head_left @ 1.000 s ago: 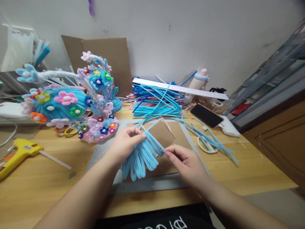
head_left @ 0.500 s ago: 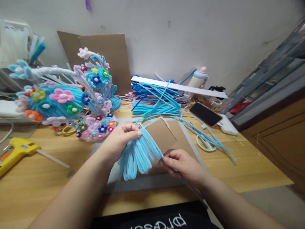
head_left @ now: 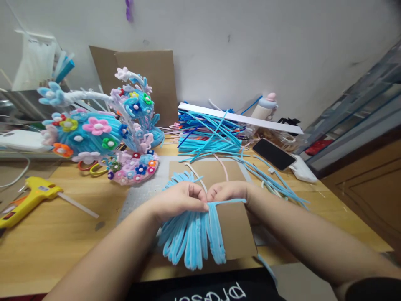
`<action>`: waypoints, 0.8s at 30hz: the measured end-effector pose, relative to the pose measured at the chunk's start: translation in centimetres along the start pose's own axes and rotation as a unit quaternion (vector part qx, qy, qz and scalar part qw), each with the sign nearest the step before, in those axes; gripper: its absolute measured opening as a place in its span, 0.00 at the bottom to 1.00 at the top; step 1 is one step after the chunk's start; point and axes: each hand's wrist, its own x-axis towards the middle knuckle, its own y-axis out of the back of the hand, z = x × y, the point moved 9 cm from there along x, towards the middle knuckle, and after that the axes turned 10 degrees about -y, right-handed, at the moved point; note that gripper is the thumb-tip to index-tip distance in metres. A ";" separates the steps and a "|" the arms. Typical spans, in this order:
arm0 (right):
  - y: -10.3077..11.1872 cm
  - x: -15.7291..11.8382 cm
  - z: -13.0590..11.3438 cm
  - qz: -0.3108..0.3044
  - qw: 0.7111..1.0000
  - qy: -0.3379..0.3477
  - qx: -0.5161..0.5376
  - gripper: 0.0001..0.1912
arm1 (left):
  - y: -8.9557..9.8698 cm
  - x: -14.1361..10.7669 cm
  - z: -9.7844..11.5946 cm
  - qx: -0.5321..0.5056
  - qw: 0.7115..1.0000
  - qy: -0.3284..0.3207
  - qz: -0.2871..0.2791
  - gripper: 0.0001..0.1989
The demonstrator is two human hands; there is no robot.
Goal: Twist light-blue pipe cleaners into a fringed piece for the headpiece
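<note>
A fan of looped light-blue pipe cleaners point(head_left: 196, 238) hangs over the near edge of the table, gathered at its top. My left hand point(head_left: 181, 202) is closed around that gathered part, thumb on top. Right beside it, my right hand point(head_left: 228, 191) has its fingers curled in a pinch on a pipe cleaner, its fingertips partly hidden. A cardboard piece point(head_left: 237, 234) sits under my right hand, with blue loops wrapped on its left side and a blue strand along its top. Pale pipe-cleaner ends point(head_left: 223, 165) stick up behind my hands.
A grey cutting mat point(head_left: 140, 196) with cardboard lies beneath. To the left are a yellow glue gun point(head_left: 39, 194), scissors point(head_left: 98, 168) and flower-covered blue decorations point(head_left: 94, 136). Behind lies a pile of blue pipe cleaners point(head_left: 206, 144). A phone point(head_left: 274, 154) and bottle point(head_left: 264, 108) stay at right.
The loops and cardboard have come nearer and turned, so the loops point down towards me. My right hand has moved from the loops' lower end up beside my left hand.
</note>
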 end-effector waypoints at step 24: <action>-3.6 -10.4 -4.1 0.531 0.745 0.156 -0.373 0.09 | 3.1 0.2 0.7 0.078 0.979 -0.048 0.183 0.09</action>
